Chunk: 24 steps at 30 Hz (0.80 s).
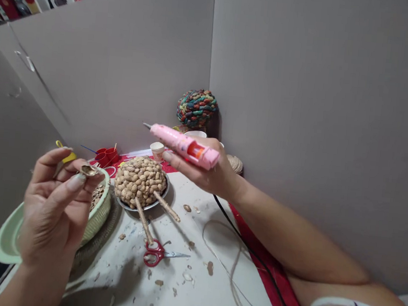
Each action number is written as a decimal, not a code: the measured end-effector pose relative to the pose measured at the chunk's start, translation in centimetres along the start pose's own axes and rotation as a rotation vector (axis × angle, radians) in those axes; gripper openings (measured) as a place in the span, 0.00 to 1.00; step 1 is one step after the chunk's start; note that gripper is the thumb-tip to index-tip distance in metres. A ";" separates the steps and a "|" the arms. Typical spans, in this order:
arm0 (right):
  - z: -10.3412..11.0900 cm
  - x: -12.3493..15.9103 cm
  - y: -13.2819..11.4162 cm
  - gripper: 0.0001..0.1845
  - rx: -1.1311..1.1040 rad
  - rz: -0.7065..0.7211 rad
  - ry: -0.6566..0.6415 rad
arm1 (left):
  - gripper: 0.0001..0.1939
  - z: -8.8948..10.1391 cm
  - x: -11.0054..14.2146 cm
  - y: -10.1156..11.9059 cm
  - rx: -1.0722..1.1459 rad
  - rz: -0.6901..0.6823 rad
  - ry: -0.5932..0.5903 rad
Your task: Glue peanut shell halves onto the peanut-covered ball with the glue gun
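Observation:
My left hand [60,206] is raised at the left, pinching a half peanut shell [88,170] between thumb and fingers, its hollow side showing. My right hand [209,170] grips a pink hot glue gun [183,145], whose metal nozzle points left; a black cord [247,258] runs down from it. Between and below my hands, a ball covered in peanut shells [139,180] rests in a metal bowl [166,190]. Two twine-wrapped sticks [142,221] reach from the ball toward me. Red-handled scissors [154,254] lie at the end of one stick, blades pointing right.
A green basket [101,210] of shells stands behind my left hand. Farther back are red paint pots [106,155], a paper cup [157,151], a multicoloured ball [196,108] and a twine roll [235,164]. Shell bits and loose twine [234,276] lie on the white board [219,289].

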State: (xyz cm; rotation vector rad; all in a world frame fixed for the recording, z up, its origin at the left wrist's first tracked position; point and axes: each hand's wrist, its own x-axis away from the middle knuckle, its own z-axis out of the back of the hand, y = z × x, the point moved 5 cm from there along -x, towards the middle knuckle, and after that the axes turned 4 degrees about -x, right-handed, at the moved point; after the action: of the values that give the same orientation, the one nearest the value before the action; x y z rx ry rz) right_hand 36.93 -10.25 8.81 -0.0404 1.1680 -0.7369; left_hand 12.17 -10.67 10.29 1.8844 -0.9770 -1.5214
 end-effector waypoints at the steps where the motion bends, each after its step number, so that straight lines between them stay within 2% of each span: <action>1: 0.0 -0.3 0.7 0.20 -0.098 -0.039 0.031 | 0.20 0.1 0.0 0.2 -0.023 0.004 -0.013; 5: -1.6 -0.6 4.0 0.23 -0.449 -0.288 0.083 | 0.22 0.7 -0.4 0.2 -0.141 0.059 -0.107; 8: -3.8 0.1 6.6 0.18 -0.564 -0.520 0.072 | 0.23 1.1 -1.4 -0.5 -0.272 0.117 -0.173; 10: -5.3 0.8 7.9 0.16 -0.601 -0.601 0.062 | 0.23 1.0 -2.2 -1.1 -0.379 0.144 -0.214; 16: -7.6 2.3 10.1 0.17 -0.604 -0.718 0.054 | 0.18 -0.7 -4.7 -3.6 -0.616 0.264 -0.370; 20: -8.0 2.7 9.9 0.18 -0.606 -0.743 0.019 | 0.19 -1.8 -5.2 -4.8 -0.646 0.301 -0.447; 24: -8.1 2.8 9.3 0.18 -0.619 -0.751 -0.010 | 0.19 -1.6 -4.9 -5.3 -0.667 0.347 -0.487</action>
State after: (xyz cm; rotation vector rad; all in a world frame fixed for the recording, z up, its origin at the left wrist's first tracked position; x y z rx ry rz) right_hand 35.32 -1.88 -0.54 -1.0428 1.3379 -0.9875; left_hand 14.31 -3.62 9.46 0.8589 -0.7902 -1.8210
